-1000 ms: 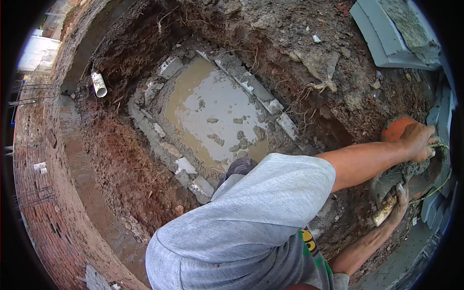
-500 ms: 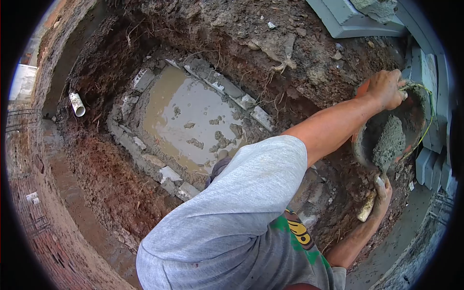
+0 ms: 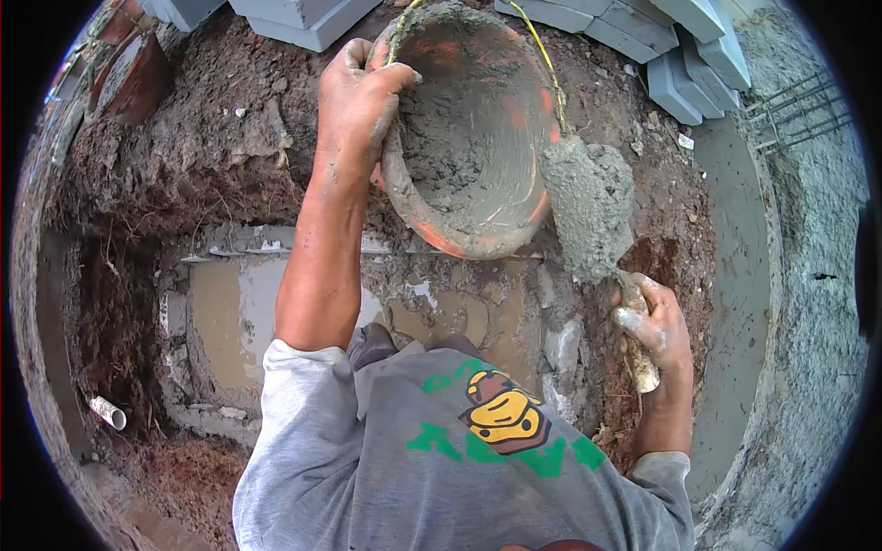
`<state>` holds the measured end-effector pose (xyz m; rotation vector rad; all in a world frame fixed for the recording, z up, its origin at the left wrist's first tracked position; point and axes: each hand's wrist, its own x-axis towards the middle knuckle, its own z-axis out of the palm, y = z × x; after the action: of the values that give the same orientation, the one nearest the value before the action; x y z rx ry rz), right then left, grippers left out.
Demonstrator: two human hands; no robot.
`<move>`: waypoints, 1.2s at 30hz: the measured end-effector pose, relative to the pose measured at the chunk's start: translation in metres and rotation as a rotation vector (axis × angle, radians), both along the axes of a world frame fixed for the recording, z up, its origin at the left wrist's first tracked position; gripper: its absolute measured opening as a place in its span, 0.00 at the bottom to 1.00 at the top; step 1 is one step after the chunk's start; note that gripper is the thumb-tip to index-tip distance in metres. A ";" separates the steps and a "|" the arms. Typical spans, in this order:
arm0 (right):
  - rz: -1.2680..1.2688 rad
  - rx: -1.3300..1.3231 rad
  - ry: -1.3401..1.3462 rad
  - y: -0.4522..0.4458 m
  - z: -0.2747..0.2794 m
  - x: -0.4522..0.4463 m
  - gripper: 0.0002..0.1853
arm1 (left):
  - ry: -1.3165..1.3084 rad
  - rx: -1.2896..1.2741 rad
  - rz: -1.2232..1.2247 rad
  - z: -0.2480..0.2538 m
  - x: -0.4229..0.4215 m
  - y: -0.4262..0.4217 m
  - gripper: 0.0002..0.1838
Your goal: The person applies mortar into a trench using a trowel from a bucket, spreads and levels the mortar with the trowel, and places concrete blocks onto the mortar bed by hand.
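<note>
My left hand (image 3: 367, 101) is closed around the left rim of an orange bucket (image 3: 436, 237), which is tipped so its mouth faces me. Grey mortar (image 3: 450, 165) coats the inside of the bucket, and a yellow cord (image 3: 544, 55) hangs at its rim. To the right, my right hand (image 3: 657, 321) grips a trowel by its worn handle (image 3: 641, 363). A thick heap of wet mortar (image 3: 588, 207) covers the trowel's blade, just beside the bucket's right edge.
Below lies a pit with muddy water (image 3: 220, 317), edged by a low block wall (image 3: 248, 239). Grey blocks (image 3: 625, 32) are stacked on the far bank. A white pipe (image 3: 108, 412) juts out at left. Rebar (image 3: 799, 110) sticks out at right, and another bucket (image 3: 133, 78) sits upper left.
My view has swung to the right, bringing the bucket to the upper middle. The loaded trowel has come out of the bucket's mouth to its right side.
</note>
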<state>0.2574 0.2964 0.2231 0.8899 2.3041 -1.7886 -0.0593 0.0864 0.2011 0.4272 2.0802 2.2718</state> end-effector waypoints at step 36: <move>0.939 1.075 -0.031 -0.317 -0.746 -0.382 0.16 | -1.152 0.088 1.361 -0.640 0.236 -0.388 0.18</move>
<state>-0.1245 -0.0206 -0.5226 -0.2108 2.8212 -0.1338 0.1764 -0.3013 -0.4394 -2.2632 1.5539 1.8794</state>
